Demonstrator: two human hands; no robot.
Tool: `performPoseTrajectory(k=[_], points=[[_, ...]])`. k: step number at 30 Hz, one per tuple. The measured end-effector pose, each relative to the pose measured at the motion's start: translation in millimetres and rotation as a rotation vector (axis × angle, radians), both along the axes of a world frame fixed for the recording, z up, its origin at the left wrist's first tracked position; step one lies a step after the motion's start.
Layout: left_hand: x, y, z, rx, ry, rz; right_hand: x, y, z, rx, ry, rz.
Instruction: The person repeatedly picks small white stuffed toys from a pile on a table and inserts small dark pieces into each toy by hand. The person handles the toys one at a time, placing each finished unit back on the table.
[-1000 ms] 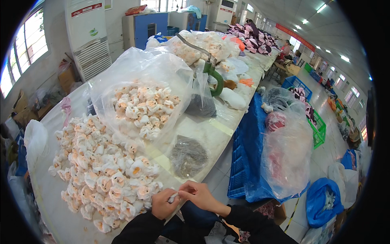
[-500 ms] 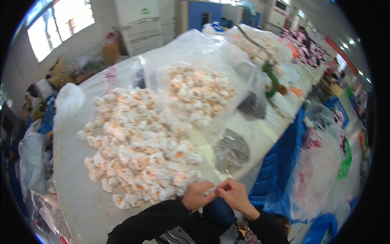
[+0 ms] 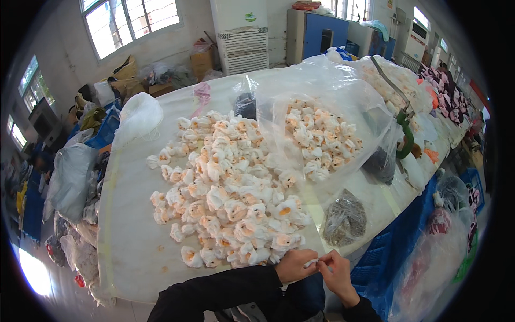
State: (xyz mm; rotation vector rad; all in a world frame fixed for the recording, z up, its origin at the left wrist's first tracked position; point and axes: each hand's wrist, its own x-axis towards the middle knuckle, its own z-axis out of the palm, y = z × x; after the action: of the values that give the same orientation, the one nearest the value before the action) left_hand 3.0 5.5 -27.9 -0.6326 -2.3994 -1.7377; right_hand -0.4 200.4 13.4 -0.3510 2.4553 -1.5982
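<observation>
At the near edge of the tabletop (image 3: pixel 131 231), the left hand (image 3: pixel 296 265) and right hand (image 3: pixel 333 272) meet around 1 small white piece (image 3: pixel 310 263). It lies between the 2 hands, directly to the right of the left fingers and at the tips of the right ones, so neither hand is clearly nearer. Its visible part seems to run crosswise, from left hand to right, though the fingers hide too much to be sure of its long axis. The left hand is curled closed around it; the right thumb and forefinger are pinched close together at its right end. The heap of popcorn-shaped plush pieces (image 3: pixel 236 198) spreads just beside the left hand, toward the left edge; a small clear bag of dark filling (image 3: pixel 345 219) lies beyond the right hand, near the near edge, and a large clear bag (image 3: pixel 375 126) holding more plush pieces lies toward the far edge. Compared with 1 second ago, the view is turned left, showing more beyond the tabletop's left edge, while the hands remain together on the piece
</observation>
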Motion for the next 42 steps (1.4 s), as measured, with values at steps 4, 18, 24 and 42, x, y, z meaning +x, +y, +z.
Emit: performPoseTrajectory(k=[4, 18, 24, 42], points=[[-0.3, -0.8, -2.2, -0.006, -0.007, -0.024, -2.4, -1.2, 0.9, 0.046, 0.021, 0.037], [-3.3, -4.2, 15.1, 0.108, -0.139, -0.031, 6.1, -1.3, -12.8, -0.17, 0.037, -0.126], [-4.5, -10.4, 23.6, 0.273, -0.369, -0.061, 2.8, -10.8, -14.7, -0.205, 0.057, -0.242], [-2.1, -3.9, 11.9, 0.463, -0.486, 0.002, 13.0, -25.8, -12.2, 0.176, 0.619, -0.256]])
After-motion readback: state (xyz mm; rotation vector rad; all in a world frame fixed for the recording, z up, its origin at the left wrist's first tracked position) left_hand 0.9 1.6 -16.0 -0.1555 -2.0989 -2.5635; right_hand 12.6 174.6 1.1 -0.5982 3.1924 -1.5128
